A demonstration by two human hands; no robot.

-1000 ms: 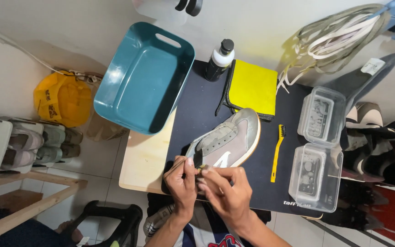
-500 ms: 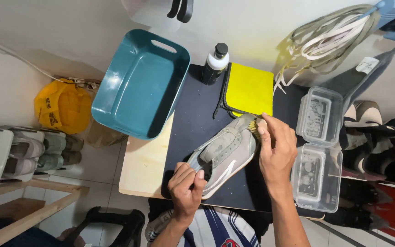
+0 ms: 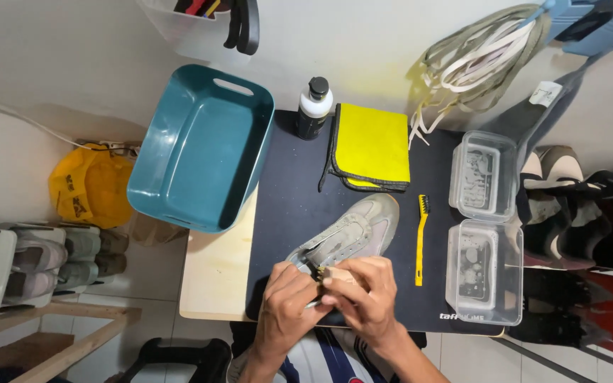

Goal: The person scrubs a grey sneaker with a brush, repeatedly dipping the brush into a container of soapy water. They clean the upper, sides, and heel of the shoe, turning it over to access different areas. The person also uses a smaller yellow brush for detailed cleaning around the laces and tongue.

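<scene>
surface: dark mat (image 3: 299, 206) over small wooden table (image 3: 214, 276), white wall behind | grey shoe (image 3: 352, 234) lying on mat, heel end toward person | left hand (image 3: 285, 308) + right hand (image 3: 363, 298) both pinched tight on its heel end | around: teal tub (image 3: 200, 149), yellow cloth (image 3: 372, 145), yellow brush (image 3: 421, 237)

Teal tub (image 3: 200, 149) beside bottle (image 3: 313, 108), yellow cloth (image 3: 372, 145), yellow brush (image 3: 421, 237), two clear boxes (image 3: 482, 174).
</scene>
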